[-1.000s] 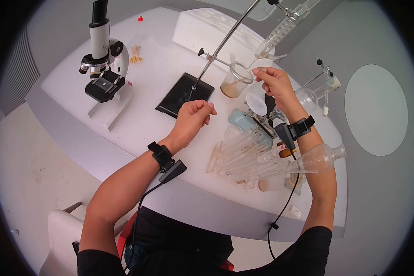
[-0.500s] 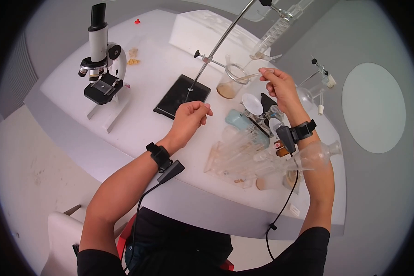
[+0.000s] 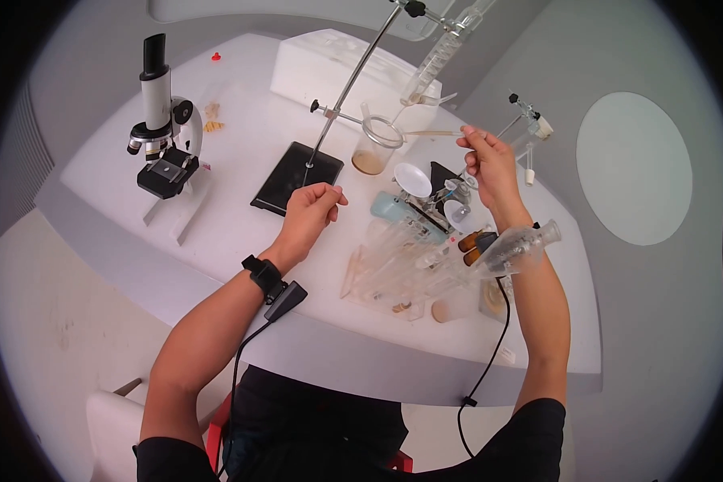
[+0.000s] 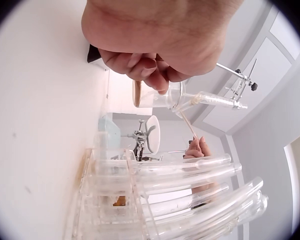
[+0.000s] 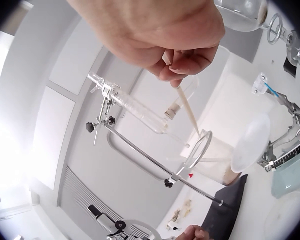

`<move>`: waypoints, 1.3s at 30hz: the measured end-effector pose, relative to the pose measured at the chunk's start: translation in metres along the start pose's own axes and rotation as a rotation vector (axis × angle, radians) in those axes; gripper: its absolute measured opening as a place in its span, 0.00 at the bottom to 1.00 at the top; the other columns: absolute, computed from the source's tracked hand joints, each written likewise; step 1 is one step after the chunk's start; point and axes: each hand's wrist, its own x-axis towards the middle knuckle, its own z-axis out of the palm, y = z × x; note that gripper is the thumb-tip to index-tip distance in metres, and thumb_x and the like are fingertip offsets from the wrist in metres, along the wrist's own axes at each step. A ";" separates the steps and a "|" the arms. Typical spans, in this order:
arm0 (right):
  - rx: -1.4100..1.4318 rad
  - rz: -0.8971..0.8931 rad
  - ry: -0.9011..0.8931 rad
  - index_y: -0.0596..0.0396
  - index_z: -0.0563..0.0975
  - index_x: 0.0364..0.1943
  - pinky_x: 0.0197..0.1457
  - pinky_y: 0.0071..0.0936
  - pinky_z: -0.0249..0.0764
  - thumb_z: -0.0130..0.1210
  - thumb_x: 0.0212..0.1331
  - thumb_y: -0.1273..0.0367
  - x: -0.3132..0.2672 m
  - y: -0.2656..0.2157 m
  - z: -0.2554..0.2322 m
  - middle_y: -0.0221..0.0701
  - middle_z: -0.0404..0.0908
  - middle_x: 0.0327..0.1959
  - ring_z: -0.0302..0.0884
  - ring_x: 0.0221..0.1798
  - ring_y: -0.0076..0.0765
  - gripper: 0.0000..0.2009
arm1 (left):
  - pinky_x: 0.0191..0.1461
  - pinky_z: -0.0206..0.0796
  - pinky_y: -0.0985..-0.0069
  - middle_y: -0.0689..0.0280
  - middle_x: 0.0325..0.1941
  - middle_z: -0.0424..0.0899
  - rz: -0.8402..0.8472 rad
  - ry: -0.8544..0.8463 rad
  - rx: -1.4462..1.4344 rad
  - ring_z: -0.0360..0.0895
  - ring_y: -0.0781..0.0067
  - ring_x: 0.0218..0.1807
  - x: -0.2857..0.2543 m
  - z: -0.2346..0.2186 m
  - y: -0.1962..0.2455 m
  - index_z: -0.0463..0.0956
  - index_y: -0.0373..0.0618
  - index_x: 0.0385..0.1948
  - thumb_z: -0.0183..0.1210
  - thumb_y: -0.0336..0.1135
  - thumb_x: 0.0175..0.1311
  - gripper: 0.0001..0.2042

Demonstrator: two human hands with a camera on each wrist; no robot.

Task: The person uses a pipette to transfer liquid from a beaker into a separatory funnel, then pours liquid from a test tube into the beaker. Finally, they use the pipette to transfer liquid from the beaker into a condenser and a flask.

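Observation:
My right hand (image 3: 490, 161) pinches a thin pale rod (image 3: 432, 132) between thumb and fingertips. In the right wrist view the rod slants down from the fingers, its narrow lower end at the metal ring (image 5: 204, 145). The ring belongs to a stand and lies over the mouth of a glass beaker (image 3: 369, 162), which has a brownish layer in its bottom. Another clear rod (image 3: 365, 110) leans up out of the beaker. My left hand (image 3: 309, 213) hovers over the near edge of the stand's black base (image 3: 283, 175), fingers loosely curled, holding nothing.
A microscope (image 3: 166, 140) stands at the left. Close by the right forearm are a balance with white pans (image 3: 412, 180), a rack of glass test tubes (image 3: 402, 265), brown bottles (image 3: 471, 251) and a glass funnel (image 3: 514, 251). A white foam block (image 3: 329, 68) lies behind the stand.
My right hand has drawn away from the beaker to the right, so more of the pale rod shows. The left hand keeps its pose. The whole head view has shifted.

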 end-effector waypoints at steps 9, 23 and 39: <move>0.178 0.024 0.034 0.58 0.81 0.44 0.27 0.15 0.66 0.63 0.65 0.65 -0.021 0.002 -0.003 0.29 0.84 0.36 0.69 0.25 0.13 0.11 | 0.21 0.48 0.87 0.77 0.17 0.71 -0.004 0.002 -0.004 0.59 0.91 0.17 -0.002 0.000 0.002 0.80 0.46 0.28 0.54 0.41 0.74 0.14; 0.305 -0.216 0.094 0.60 0.78 0.51 0.26 0.12 0.63 0.57 0.70 0.64 -0.105 -0.081 -0.074 0.26 0.81 0.35 0.66 0.26 0.13 0.14 | 0.18 0.44 0.86 0.77 0.17 0.71 -0.007 0.003 0.000 0.57 0.90 0.15 -0.003 0.000 0.000 0.79 0.47 0.28 0.54 0.41 0.74 0.13; 0.188 -0.331 0.167 0.61 0.77 0.52 0.22 0.12 0.58 0.52 0.73 0.61 -0.219 -0.120 -0.128 0.26 0.80 0.33 0.61 0.21 0.10 0.16 | 0.18 0.45 0.86 0.78 0.19 0.71 0.049 0.110 -0.016 0.56 0.91 0.16 -0.005 -0.013 0.010 0.79 0.47 0.30 0.55 0.43 0.73 0.13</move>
